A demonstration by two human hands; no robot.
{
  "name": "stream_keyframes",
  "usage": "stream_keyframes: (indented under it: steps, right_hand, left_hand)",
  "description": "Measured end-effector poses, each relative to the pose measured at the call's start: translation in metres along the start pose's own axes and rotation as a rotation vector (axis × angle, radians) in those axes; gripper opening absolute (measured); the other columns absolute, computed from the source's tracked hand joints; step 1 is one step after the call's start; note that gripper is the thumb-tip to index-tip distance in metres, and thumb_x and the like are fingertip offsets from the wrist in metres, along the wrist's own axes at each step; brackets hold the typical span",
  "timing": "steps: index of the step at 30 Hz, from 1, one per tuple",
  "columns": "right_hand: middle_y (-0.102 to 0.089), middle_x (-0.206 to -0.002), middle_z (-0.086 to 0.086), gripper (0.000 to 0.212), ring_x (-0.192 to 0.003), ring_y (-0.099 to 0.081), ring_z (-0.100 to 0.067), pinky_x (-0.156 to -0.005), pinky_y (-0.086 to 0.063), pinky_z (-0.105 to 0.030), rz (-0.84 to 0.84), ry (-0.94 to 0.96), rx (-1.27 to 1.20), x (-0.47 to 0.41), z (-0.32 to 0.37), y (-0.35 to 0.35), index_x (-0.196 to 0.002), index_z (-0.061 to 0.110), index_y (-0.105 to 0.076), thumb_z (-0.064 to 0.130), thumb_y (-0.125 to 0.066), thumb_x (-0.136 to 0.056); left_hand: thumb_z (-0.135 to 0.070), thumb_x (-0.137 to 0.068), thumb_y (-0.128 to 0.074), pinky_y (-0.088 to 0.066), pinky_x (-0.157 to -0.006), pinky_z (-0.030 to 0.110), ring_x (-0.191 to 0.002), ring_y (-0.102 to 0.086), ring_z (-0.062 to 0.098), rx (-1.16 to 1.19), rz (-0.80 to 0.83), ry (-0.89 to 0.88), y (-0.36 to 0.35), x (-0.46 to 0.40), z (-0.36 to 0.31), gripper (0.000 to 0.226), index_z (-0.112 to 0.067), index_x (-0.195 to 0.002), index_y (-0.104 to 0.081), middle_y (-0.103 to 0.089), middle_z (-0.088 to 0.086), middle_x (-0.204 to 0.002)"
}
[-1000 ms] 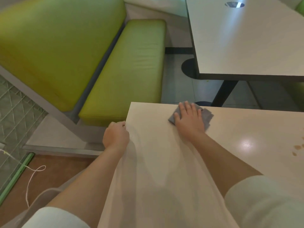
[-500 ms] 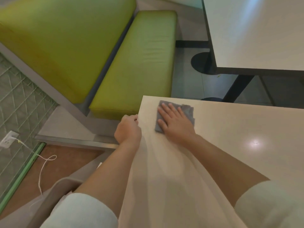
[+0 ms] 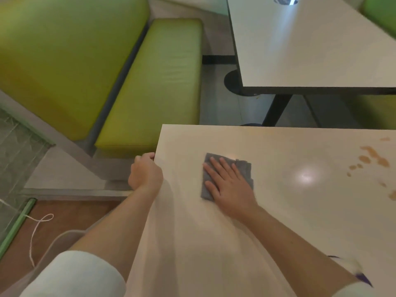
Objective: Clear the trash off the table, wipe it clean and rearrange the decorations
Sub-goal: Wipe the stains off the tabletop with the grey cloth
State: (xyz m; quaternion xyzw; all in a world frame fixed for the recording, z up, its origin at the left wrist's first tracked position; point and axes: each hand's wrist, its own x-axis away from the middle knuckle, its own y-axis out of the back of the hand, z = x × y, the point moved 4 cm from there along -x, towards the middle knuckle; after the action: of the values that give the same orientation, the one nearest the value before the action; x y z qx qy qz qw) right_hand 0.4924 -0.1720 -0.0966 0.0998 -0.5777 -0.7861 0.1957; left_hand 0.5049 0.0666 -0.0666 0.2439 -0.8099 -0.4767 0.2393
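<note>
Lying flat on the near-left part of the cream surface (image 3: 278,211), a grey cloth (image 3: 246,168) sits a little in from the left edge and the far edge. The right hand (image 3: 230,187) presses down on it, palm flat, fingers (image 3: 216,166) straight and slightly spread; they are released, not curled round the fabric. The cloth shows beyond the fingertips and to both sides of the hand. The left hand (image 3: 145,173) is at the left edge of the same surface, well apart from the cloth, its fingers curled over that edge and grasping it. Brown stains (image 3: 374,158) mark the surface toward the right, well apart from the cloth. A bright light reflection lies between cloth and stains. Both forearms are bare, with white sleeves at the bottom of the view. Beyond the surface stand a green bench seat (image 3: 160,82) to the left and a second table (image 3: 310,43) farther back.
</note>
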Motion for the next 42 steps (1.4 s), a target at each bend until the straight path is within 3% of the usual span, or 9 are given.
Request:
stream_keyframes:
  steps: [5, 9, 11, 16, 23, 29, 33, 38, 42]
  right_hand:
    - [0.006, -0.164, 0.004, 0.056, -0.150, 0.010, -0.015, -0.122, 0.006, -0.039, -0.087, -0.409, 0.042, 0.023, -0.077, 0.024, -0.157, 0.028, -0.005, 0.045, -0.012, -0.104]
    - [0.011, -0.161, 0.009, 0.066, -0.149, 0.013, -0.012, -0.119, 0.014, -0.033, -0.009, -0.147, -0.002, 0.057, -0.014, 0.000, -0.156, 0.029, -0.003, 0.055, 0.000, -0.096]
    - [0.013, -0.160, 0.013, 0.063, -0.149, 0.014, -0.007, -0.120, 0.012, -0.031, 0.039, -0.034, -0.010, 0.076, -0.026, 0.005, -0.156, 0.033, -0.003, 0.058, -0.004, -0.098]
    - [0.004, -0.164, 0.005, 0.051, -0.150, 0.008, -0.012, -0.120, 0.010, -0.033, -0.047, -0.419, -0.036, 0.092, -0.120, 0.031, -0.156, 0.028, -0.008, 0.036, -0.019, -0.107]
    - [-0.012, -0.163, 0.010, 0.046, -0.150, -0.004, -0.013, -0.120, 0.001, -0.036, 0.028, -0.095, -0.118, 0.136, -0.086, 0.019, -0.152, 0.032, -0.029, 0.028, -0.032, -0.107]
    - [-0.016, -0.162, 0.007, 0.042, -0.150, -0.006, -0.015, -0.119, 0.004, -0.034, 0.086, -0.362, -0.314, 0.162, -0.166, 0.063, -0.149, 0.021, -0.040, 0.023, -0.028, -0.108]
    - [-0.015, -0.162, 0.009, 0.044, -0.150, -0.003, -0.012, -0.120, 0.005, -0.039, 0.003, -0.415, -0.313, 0.208, -0.176, 0.057, -0.151, 0.027, -0.034, 0.026, -0.027, -0.108]
    - [-0.003, -0.163, 0.011, 0.049, -0.150, 0.002, -0.010, -0.121, 0.003, -0.038, -0.031, -0.457, -0.143, 0.261, -0.183, 0.050, -0.156, 0.031, -0.014, 0.035, -0.020, -0.107]
    - [-0.007, -0.163, 0.007, 0.058, -0.150, -0.002, -0.012, -0.121, 0.004, -0.032, -0.156, -0.567, -0.054, 0.315, -0.155, 0.033, -0.156, 0.025, -0.015, 0.042, -0.006, -0.102]
  left_hand:
    - [-0.030, -0.102, -0.042, -0.042, -0.085, 0.039, -0.112, -0.047, 0.024, -0.044, -0.123, -0.247, 0.003, 0.035, -0.015, 0.028, -0.027, -0.124, -0.059, -0.057, 0.002, -0.122]
    - [-0.036, -0.102, -0.043, -0.040, -0.075, 0.033, -0.097, -0.053, 0.018, 0.039, -0.030, -0.387, -0.017, 0.082, -0.049, 0.025, -0.025, -0.109, -0.064, -0.064, -0.004, -0.107]
    - [-0.036, -0.103, -0.037, -0.041, -0.071, 0.032, -0.090, -0.057, 0.016, 0.096, 0.056, -0.389, -0.024, 0.101, -0.064, 0.026, -0.029, -0.110, -0.062, -0.066, -0.007, -0.105]
    - [-0.043, -0.104, -0.023, -0.044, -0.067, 0.032, -0.082, -0.062, 0.020, 0.115, 0.200, -0.439, -0.035, 0.148, -0.091, 0.040, -0.031, -0.108, -0.061, -0.067, -0.009, -0.098]
    - [-0.048, -0.103, -0.025, -0.044, -0.073, 0.033, -0.088, -0.062, 0.025, 0.099, 0.311, -0.490, -0.057, 0.207, -0.113, 0.045, -0.028, -0.095, -0.064, -0.067, -0.002, -0.090]
    - [-0.042, -0.103, -0.029, -0.047, -0.073, 0.032, -0.088, -0.064, 0.021, 0.035, 0.347, -0.623, -0.062, 0.257, -0.116, 0.037, -0.031, -0.100, -0.064, -0.067, -0.008, -0.090]
    - [-0.035, -0.098, -0.050, -0.049, -0.080, 0.030, -0.092, -0.057, 0.010, 0.084, 0.447, -0.782, -0.080, 0.294, -0.106, 0.017, -0.036, -0.109, -0.063, -0.061, -0.012, -0.092]
    - [-0.023, -0.074, -0.076, -0.043, -0.080, 0.031, -0.098, -0.057, 0.017, -0.085, 0.287, -1.153, -0.105, 0.353, -0.098, 0.037, -0.028, -0.110, -0.068, -0.062, -0.008, -0.106]
    - [-0.024, -0.060, -0.076, -0.030, -0.089, 0.032, -0.097, -0.062, 0.015, -0.203, 0.144, -1.164, -0.114, 0.388, -0.097, 0.053, -0.020, -0.112, -0.065, -0.063, -0.006, -0.111]
